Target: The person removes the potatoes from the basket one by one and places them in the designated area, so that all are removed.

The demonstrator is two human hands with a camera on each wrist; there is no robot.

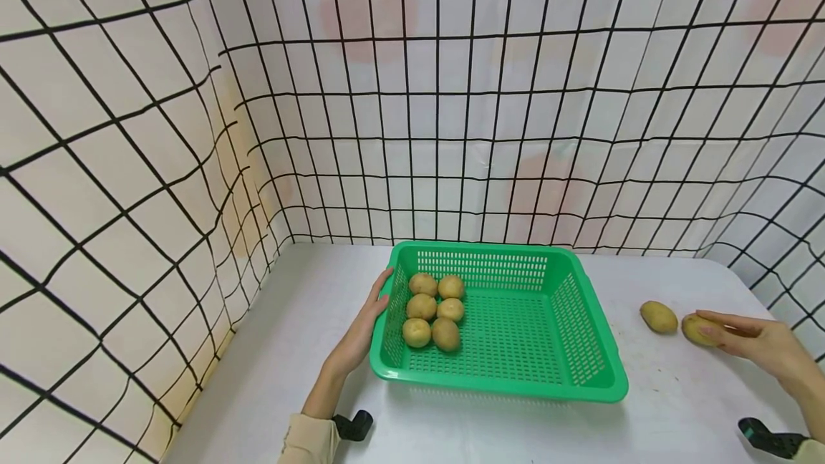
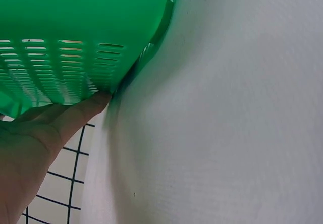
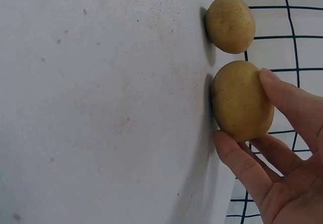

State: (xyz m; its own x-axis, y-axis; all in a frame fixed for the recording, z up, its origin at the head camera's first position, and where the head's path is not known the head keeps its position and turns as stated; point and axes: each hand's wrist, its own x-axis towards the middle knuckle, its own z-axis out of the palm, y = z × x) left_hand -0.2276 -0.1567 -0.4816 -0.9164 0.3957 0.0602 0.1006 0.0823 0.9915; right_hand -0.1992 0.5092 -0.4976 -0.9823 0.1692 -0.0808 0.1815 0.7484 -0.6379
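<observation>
A green plastic basket (image 1: 509, 391) with slotted walls stands mid-table, several potatoes (image 1: 422, 306) grouped in its left part. My left hand (image 1: 353, 344) rests against the basket's left side. In the left wrist view, its extended fingers (image 2: 83, 110) touch the outer slotted wall low down; some fingers are partly hidden. To the right of the basket, my right hand (image 1: 770, 349) pinches a potato (image 3: 239, 100) between thumb and fingers, at the table surface. Another potato (image 1: 659, 317) lies close beside it, untouched, on the basket side.
Everything sits on a white tabletop (image 1: 258, 378), with small dark specks near the right hand. Black wire grid (image 1: 477, 134) stands behind the table and along both sides, backed by pale sheeting. A black wrist device (image 1: 353, 425) is strapped to each wrist.
</observation>
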